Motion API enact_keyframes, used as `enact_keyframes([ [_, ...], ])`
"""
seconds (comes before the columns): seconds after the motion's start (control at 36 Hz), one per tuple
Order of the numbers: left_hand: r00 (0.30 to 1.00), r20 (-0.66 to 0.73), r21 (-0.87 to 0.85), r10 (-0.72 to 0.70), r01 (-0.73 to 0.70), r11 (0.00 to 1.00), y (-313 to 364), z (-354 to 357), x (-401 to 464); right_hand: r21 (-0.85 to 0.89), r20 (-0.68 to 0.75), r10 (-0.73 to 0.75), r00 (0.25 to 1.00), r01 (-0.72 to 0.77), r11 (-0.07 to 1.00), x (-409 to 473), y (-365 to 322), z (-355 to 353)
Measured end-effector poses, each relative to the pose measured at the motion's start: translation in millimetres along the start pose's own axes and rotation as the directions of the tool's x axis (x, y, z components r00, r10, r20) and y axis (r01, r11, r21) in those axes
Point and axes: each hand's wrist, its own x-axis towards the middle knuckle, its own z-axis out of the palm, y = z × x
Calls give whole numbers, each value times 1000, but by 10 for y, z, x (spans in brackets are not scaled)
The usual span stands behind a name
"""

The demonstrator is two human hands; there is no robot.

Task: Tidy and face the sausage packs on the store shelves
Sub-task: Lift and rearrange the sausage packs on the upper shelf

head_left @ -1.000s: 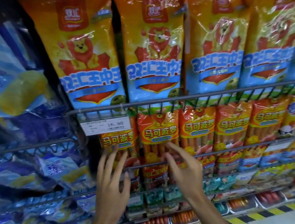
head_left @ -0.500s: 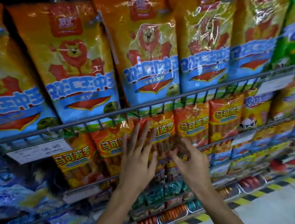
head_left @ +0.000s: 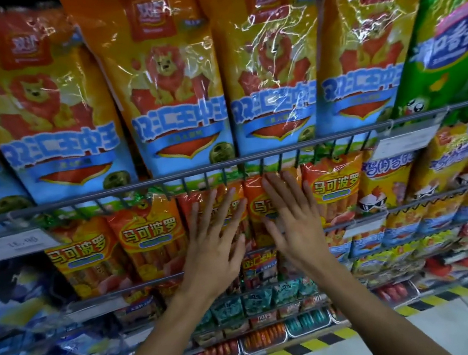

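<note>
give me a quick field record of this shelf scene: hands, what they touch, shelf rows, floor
left hand: left hand, fingers straight and spread, flat against a small orange sausage pack
right hand: right hand, fingers straight, flat against the neighbouring small orange sausage pack
grip: none, neither hand curls round a pack
upper row: tall orange lion-print packs, upright behind a grey wire rail
far right: tall green pack
price tag: white, on the rail at left
floor: yellow-black striped edge
</note>
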Motion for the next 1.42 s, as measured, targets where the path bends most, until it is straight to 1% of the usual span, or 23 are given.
enact_keyframes([
  [0.08,996,55,66,-63,59,996,30,49,38,-18,-13,-6,1000,6,1000,8,74,39],
  [0.17,997,30,66,-70,67,996,68,58,43,-2,-32,38,999,-38,999,80,26,81],
  [0.22,998,-7,30,-62,62,998,126,57,54,11,-13,49,999,-49,999,108,1,79],
  [0.28,999,-41,-3,-32,32,999,208,67,61,56,-1,18,1000,-18,998,109,25,36],
  [0.33,998,-65,-24,4,-5,1000,299,92,84,123,-26,-18,1000,21,992,80,103,-29],
  [0.36,998,-67,-29,14,-16,999,346,111,103,150,-49,-14,999,22,989,50,163,-66],
  [0.42,999,-39,-22,19,-20,1000,447,163,147,182,-93,49,994,-31,983,-49,311,-143],
  [0.47,1000,-3,6,14,-14,1000,528,228,212,160,-120,131,984,-111,981,-152,495,-220],
  [0.53,1000,15,47,1,-2,999,588,293,288,98,-130,156,979,-144,985,-207,700,-290],
  [0.67,999,6,132,-43,42,990,640,443,389,-31,-75,90,993,-93,995,-213,1036,-376],
  [0.83,1000,10,124,-29,28,992,650,493,474,-20,-123,114,986,-117,993,-229,985,-307],
  [0.97,1000,28,114,-6,3,993,598,466,444,15,-73,85,994,-85,996,-202,879,-251],
  [1.06,999,26,92,-18,16,996,641,449,451,-10,-32,77,997,-77,997,-205,927,-335],
  [1.19,1000,8,51,-23,23,998,689,441,405,32,20,153,988,-154,988,-422,892,-514],
  [1.28,1000,1,20,-23,23,1000,729,468,313,33,103,145,984,-149,988,-638,919,-589],
  [1.42,999,-4,17,-33,33,999,807,497,290,55,176,90,980,-101,993,-680,1007,-640],
])
